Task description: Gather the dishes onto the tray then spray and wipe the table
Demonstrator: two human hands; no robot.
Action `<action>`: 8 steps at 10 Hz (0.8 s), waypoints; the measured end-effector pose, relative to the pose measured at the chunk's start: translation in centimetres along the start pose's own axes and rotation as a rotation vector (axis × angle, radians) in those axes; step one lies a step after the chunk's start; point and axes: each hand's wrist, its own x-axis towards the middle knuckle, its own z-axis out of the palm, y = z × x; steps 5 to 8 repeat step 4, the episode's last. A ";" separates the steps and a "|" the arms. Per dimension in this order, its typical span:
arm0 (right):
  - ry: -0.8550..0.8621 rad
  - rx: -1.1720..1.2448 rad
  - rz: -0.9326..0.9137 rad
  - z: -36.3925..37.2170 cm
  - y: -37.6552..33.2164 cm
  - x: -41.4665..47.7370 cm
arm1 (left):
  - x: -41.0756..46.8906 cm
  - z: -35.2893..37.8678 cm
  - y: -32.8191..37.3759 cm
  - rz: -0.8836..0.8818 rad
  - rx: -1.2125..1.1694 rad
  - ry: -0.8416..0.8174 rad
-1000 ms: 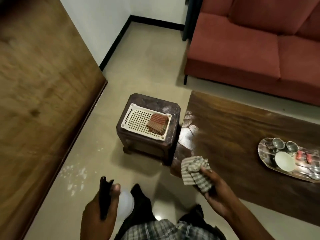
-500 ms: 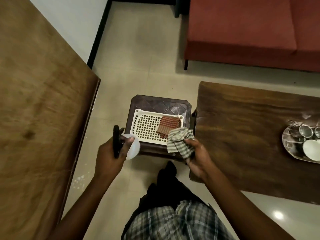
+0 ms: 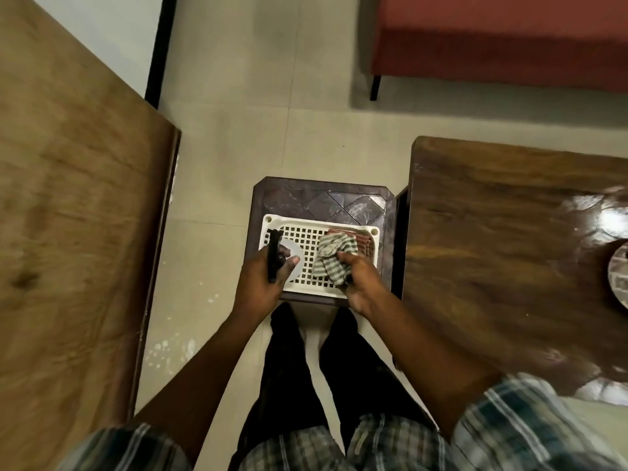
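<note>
Hands have swung away from the table (image 3: 509,232) since a second ago and now hang over the basket (image 3: 316,290) on the stool (image 3: 323,198), with the view tipped straight down. A second back the cloth was held out near the table's corner; now it sits low above the basket's right half. We read that as putting the tools away, so spraying and wiping look finished.

Our left hand (image 3: 261,283) is wrapped around the bottle (image 3: 283,260), fingers closed on its black trigger head, white body showing beneath. Our right hand (image 3: 360,280) pinches the cloth (image 3: 331,260), which is bunched and drooping, checked in green and white, overlapping a folded red cloth (image 3: 365,241) already in the basket. Whether it touches the mesh we cannot tell.

At the right edge, the tray (image 3: 620,283) rests on the table, mostly cut off; the dishes are out of view. The tabletop gleams near it, possibly damp.
</note>
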 end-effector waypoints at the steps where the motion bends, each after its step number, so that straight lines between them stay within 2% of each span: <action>1: 0.044 -0.133 -0.057 -1.0 -0.2 0.3 | 0.7 0.0 -1.0 0.032 0.002 -0.045; 2: 0.133 -0.387 -0.192 -2.4 -0.1 -1.7 | 0.8 -0.7 -1.2 0.024 0.005 -0.076; 4: 0.233 -0.547 -0.295 -5.1 1.0 -7.2 | 1.0 -2.3 -1.0 0.083 0.126 -0.161; 8: 0.233 -0.547 -0.295 -5.1 1.0 -7.2 | 1.0 -2.3 -1.0 0.083 0.126 -0.161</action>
